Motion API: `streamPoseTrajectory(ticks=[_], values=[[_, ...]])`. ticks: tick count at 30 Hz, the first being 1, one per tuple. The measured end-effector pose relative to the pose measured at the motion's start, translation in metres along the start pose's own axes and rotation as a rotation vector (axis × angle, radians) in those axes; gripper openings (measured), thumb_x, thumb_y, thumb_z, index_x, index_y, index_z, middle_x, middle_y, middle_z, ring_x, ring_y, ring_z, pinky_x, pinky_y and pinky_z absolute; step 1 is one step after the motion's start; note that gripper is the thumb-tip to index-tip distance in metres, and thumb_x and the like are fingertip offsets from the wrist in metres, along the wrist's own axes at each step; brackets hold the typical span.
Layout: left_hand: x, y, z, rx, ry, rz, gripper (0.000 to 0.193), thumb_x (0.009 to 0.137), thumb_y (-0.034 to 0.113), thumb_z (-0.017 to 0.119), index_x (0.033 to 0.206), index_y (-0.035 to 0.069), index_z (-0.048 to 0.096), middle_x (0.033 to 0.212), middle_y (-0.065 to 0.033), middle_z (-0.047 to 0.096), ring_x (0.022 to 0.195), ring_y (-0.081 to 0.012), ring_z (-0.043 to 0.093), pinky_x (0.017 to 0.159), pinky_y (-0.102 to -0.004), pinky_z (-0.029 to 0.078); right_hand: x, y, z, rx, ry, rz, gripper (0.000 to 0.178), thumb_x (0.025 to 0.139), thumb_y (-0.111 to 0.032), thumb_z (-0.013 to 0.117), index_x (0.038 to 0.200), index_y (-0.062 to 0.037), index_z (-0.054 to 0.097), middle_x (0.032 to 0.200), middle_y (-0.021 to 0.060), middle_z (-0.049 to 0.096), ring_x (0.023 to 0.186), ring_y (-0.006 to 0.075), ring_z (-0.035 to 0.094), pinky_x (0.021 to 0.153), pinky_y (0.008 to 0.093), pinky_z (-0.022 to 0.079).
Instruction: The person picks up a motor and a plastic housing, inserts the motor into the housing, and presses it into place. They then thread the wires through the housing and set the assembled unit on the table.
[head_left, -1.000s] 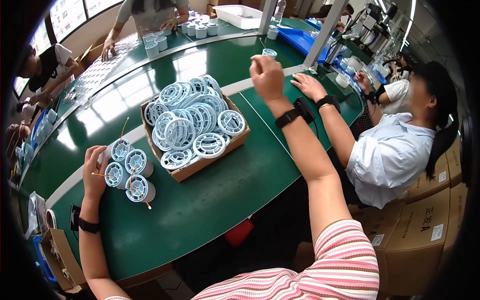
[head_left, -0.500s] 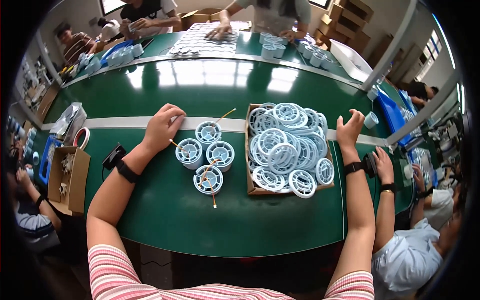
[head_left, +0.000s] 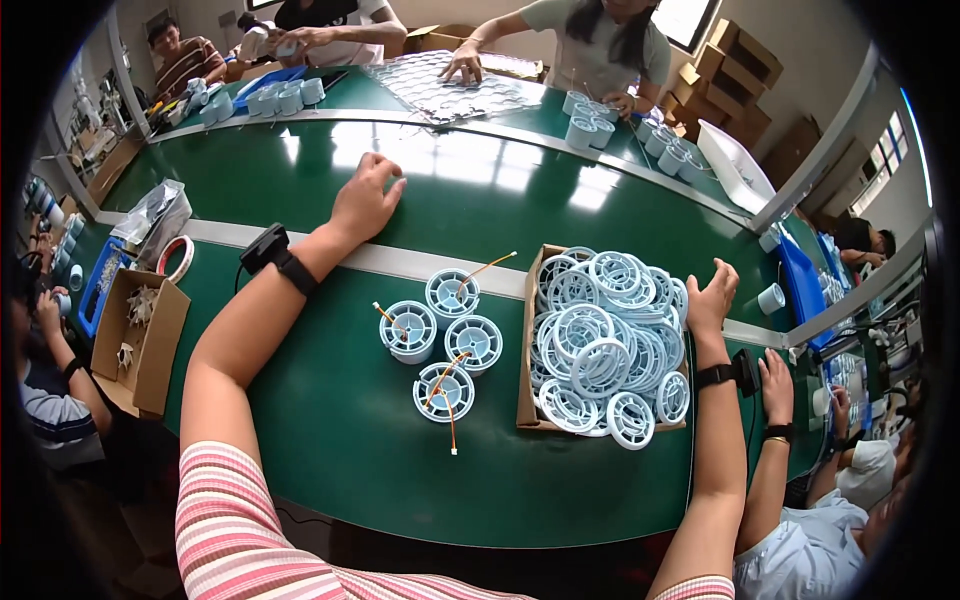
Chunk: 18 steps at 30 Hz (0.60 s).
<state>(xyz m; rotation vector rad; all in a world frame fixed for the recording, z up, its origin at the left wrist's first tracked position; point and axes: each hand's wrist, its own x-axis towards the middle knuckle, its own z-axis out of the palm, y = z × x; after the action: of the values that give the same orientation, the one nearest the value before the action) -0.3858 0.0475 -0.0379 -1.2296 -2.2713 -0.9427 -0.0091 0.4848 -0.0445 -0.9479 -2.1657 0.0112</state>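
My left hand is over the green table beyond the pale strip, fingers loosely bent, thumb apart, holding nothing visible. Nearer me stand light-blue cylindrical spools with spoked tops: a back spool, a left spool, a right spool and a front spool. Thin orange wires with small white connectors come out of some. To their right is a cardboard box heaped with light-blue plastic rings. My right hand is open at the box's right side; whether it touches the rings is unclear.
At left are a cardboard box with small pale parts, a tape roll and a blue tray. A co-worker's hand lies close to my right forearm. Across the table, people work beside a patterned sheet and more spools.
My left hand has moved forward and right, past the pale strip. My right hand has come closer to the ring box. The whole view has shifted and tilted; the spools stay grouped.
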Motion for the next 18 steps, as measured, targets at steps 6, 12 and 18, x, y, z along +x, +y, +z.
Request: streamPoseTrajectory(ticks=[6,12,18], values=[[0.103,-0.046,0.059,0.384,0.256,0.096,0.061,0.097,0.045,0.061,0.146,0.013,0.044,0.157,-0.0112,0.029,0.119,-0.0361,0.058,0.091,-0.0476,0.051,-0.003,-0.003,0.002,0.018,-0.017,0.009,0.057,0.086,-0.018,0.07,0.136,-0.0039,0.046,0.14,0.019,0.042,0.131,0.0388,0.044,0.11,0.0474,0.038],[0.157,-0.031,0.104,0.454,0.201,0.183,0.083,0.093,0.063,0.057,0.156,0.016,0.031,0.162,-0.0159,0.022,0.14,-0.0348,0.039,0.107,-0.0516,0.039,0.0,-0.007,-0.002,0.024,-0.039,0.03,0.059,0.086,-0.018,0.07,0.138,-0.0034,0.045,0.139,0.0198,0.042,0.132,0.0386,0.043,0.111,0.0467,0.037],[0.175,0.001,0.162,0.276,0.208,0.25,0.103,0.085,0.073,0.061,0.159,0.012,0.023,0.163,-0.0188,0.02,0.146,-0.0343,0.031,0.109,-0.0547,0.033,0.003,0.004,-0.001,0.004,-0.038,0.009,0.062,0.085,-0.019,0.071,0.14,-0.004,0.045,0.139,0.0206,0.042,0.132,0.0383,0.043,0.112,0.0451,0.036]])
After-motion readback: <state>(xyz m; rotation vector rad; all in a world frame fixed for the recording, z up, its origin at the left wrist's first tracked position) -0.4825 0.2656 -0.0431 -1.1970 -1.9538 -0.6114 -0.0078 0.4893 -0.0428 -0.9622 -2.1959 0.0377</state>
